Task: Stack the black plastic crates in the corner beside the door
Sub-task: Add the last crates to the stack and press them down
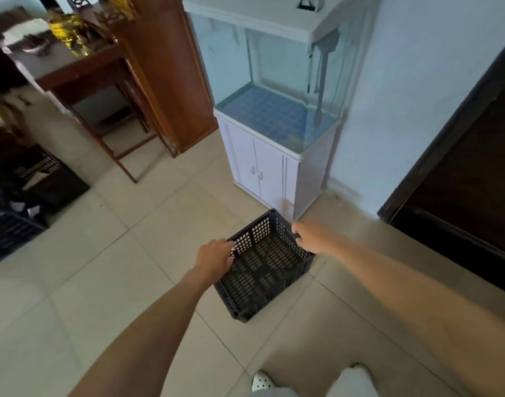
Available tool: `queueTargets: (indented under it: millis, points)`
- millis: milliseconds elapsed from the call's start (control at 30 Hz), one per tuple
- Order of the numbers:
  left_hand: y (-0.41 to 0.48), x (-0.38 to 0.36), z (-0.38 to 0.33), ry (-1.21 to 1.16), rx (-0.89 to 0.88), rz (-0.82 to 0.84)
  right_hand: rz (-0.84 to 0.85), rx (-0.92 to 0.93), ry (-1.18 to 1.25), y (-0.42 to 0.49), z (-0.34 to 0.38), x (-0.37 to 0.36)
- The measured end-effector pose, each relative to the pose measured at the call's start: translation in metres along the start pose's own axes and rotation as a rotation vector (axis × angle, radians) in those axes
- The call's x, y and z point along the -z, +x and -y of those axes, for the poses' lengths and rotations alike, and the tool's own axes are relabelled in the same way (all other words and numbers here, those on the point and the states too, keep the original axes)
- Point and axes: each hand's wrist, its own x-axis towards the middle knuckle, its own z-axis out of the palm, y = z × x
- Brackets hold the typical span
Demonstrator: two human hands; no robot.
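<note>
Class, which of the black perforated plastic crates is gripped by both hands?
The black plastic crate by the white cabinet: left hand and right hand grip its rims. The other crates sit untouched far left.

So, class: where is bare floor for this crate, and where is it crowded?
Bare tiles lie between the white cabinet and the dark door, and left of the held crate. Crowded: far left, by other crates.

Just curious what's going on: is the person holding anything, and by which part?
Yes, the black crate: the left hand grips its left top rim, the right hand grips the opposite rim.
</note>
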Motion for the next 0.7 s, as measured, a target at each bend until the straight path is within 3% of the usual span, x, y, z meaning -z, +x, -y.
queueTargets:
  millis: [267,433,700]
  points:
    - [0.038,-0.015,0.091,-0.046,0.077,0.053,0.134,0.064,-0.002,0.093,0.054,-0.036]
    - [0.085,0.000,0.102,-0.080,0.041,0.043,0.216,-0.037,-0.005,0.132,0.028,-0.030]
    - [0.166,0.027,0.141,-0.086,-0.014,0.071,0.198,-0.182,0.190,0.198,0.023,-0.003]
